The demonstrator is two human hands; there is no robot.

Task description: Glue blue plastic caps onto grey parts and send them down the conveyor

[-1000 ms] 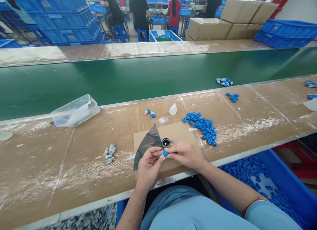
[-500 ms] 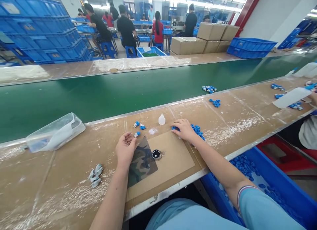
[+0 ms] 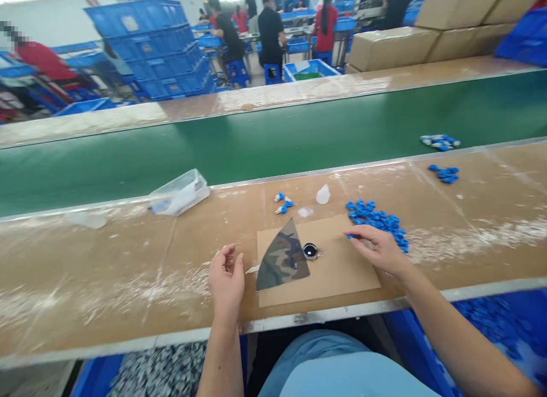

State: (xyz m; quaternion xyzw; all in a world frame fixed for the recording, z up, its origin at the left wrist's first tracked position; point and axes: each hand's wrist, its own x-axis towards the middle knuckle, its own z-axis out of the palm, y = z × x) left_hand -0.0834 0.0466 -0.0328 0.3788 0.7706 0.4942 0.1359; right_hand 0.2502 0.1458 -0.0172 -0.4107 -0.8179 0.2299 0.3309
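My left hand [image 3: 227, 283] is over the table left of a cardboard sheet [image 3: 342, 271], its fingers curled but apart, with nothing visible in them. My right hand [image 3: 380, 250] pinches a small blue plastic piece [image 3: 351, 236] above the sheet's right side. Behind that hand spreads a pile of similar blue pieces [image 3: 376, 217]. On the cardboard lie a camouflage-patterned sheet [image 3: 282, 260] and a round black disc with a shiny rim [image 3: 310, 251]. Three blue-and-white pieces [image 3: 282, 203] rest beyond the cardboard, near a small white bottle [image 3: 323, 194].
A clear plastic container [image 3: 183, 195] lies at the table's far edge. Beyond runs a green conveyor belt [image 3: 299, 135] bearing a blue-and-white cluster [image 3: 440, 142]. Under the table are a bin of grey pieces [image 3: 158, 371] and a blue bin [image 3: 491, 328]. People sit working farther back.
My left hand has let go of a blue-and-white piece beside two others and moved left. My right hand has drawn back from the pile with a blue piece. The view has swung left.
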